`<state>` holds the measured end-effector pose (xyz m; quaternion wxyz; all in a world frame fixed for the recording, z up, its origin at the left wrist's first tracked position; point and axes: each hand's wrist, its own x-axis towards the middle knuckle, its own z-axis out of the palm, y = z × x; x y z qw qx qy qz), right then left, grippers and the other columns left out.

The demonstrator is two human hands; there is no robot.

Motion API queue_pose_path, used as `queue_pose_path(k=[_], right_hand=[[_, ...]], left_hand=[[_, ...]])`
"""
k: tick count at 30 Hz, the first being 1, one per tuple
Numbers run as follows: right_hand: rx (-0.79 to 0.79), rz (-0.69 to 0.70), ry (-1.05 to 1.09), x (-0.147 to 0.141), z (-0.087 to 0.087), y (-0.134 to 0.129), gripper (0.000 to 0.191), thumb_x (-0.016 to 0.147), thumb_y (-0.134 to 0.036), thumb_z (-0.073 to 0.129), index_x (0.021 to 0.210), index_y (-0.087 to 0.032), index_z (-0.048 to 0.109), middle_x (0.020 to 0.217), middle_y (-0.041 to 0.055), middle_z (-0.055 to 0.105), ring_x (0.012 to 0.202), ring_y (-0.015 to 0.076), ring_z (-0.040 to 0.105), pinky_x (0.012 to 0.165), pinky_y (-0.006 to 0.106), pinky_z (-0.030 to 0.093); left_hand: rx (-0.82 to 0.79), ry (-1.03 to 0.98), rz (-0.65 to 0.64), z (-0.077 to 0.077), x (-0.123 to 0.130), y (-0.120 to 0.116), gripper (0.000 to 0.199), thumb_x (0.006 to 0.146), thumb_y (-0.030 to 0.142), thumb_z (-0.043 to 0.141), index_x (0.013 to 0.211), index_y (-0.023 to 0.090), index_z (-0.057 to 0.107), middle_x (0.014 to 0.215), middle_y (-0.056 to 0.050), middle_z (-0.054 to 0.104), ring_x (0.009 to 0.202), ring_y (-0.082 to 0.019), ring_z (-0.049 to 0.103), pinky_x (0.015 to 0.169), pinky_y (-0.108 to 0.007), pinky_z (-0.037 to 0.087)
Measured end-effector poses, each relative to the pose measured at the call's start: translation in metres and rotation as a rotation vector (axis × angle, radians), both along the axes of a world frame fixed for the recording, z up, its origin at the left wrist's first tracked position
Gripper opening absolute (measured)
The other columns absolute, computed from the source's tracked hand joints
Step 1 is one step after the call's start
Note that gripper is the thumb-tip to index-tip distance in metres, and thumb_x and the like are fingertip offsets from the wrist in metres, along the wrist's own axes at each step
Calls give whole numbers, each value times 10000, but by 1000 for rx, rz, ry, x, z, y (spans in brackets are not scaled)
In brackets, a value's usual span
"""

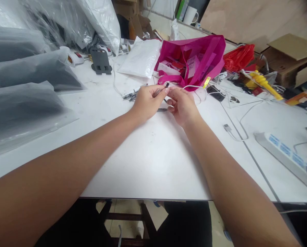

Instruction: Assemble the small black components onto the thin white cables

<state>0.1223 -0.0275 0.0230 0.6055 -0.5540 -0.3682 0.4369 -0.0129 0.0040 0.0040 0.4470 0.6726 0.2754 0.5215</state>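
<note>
My left hand (146, 103) is closed around a thin dark pen-like piece (167, 84), whose black tip pokes up beside the thumb. Fingertip to fingertip with it, my right hand (183, 105) is pinched; whatever lies between its fingers is too small to make out. Another dark, slim item shows below the fingers, partly hidden. A small pile of thin grey and clear pen-like pieces (131, 95) lies on the table just left of my left hand. A white cable (192, 86) curves past my right hand.
A magenta bag (207, 48) holding small boxes stands behind my hands, beside a white bubble mailer (143, 56). Grey plastic-wrapped packages (27, 113) line the left, near a black phone stand (100, 61). At right lie a USB plug (227, 128) and a power strip (284, 151).
</note>
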Motion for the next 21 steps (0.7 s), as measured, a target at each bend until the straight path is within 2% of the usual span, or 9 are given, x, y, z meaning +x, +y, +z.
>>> queue_pose_path(k=[6,10,14,21], right_hand=[[12,3,-12,2,-2,2,417,673,-387,876,887,-263,540,755,-69,569,552,62,468,445,215,297],[-1,-8,13,1,-1,1,367,693,-352,858,866,-253,549,776,-57,592,555,58,471,440,207,294],[-4,-26,-4,0,1,0,347,698,-339,853,863,-254,560,793,-48,609,566,63,477,442,202,301],[11,-41,-46,1,1,1,331,708,-283,844,836,-253,541,717,-65,516,545,66,415,457,213,291]], left_hand=[[20,19,1,-1,0,0,231,962,350,691,782,209,718,608,27,500,628,-132,443,598,-290,342],[33,6,-13,-2,0,2,239,960,354,696,773,206,706,620,23,505,635,-130,441,608,-288,349],[27,23,0,-3,0,3,265,960,363,702,744,211,683,606,24,457,631,-136,423,604,-291,332],[2,30,26,-1,-1,2,284,917,290,743,673,204,627,582,38,352,618,-136,386,638,-308,312]])
